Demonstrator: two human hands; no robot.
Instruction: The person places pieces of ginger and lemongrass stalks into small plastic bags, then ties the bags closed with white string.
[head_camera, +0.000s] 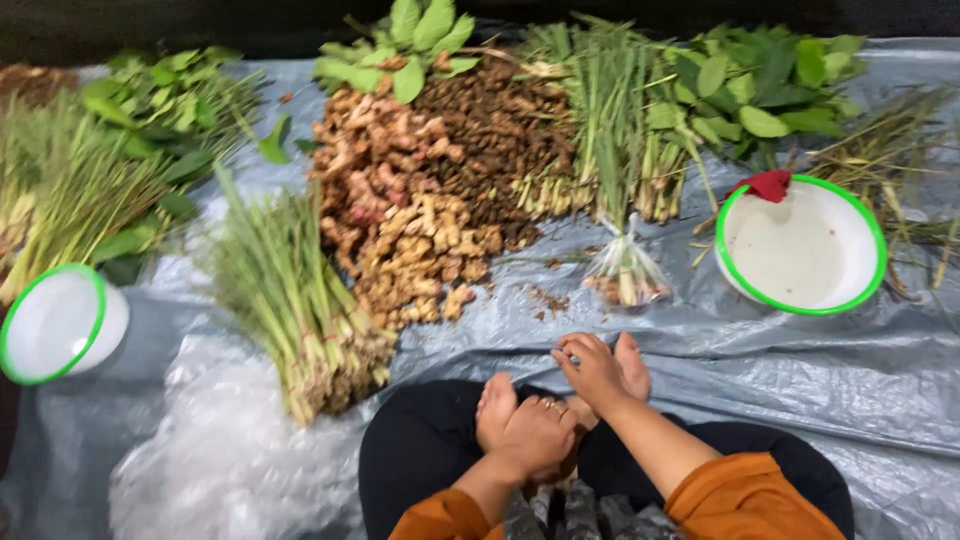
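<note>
Both hands, left hand (530, 435) and right hand (590, 370), rest empty near clear bag (627, 272).

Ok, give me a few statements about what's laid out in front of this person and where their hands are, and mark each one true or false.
1. Both hands, left hand and right hand, rest on the person's own feet. True.
2. The right hand holds a knife. False: it holds nothing.
3. The white bowl with a green rim has a red cloth on its edge. True.
4. The pile of ginger roots sits inside a bowl. False: it lies on the plastic sheet.
5. A lemongrass bundle lies left of the ginger. True.
</note>
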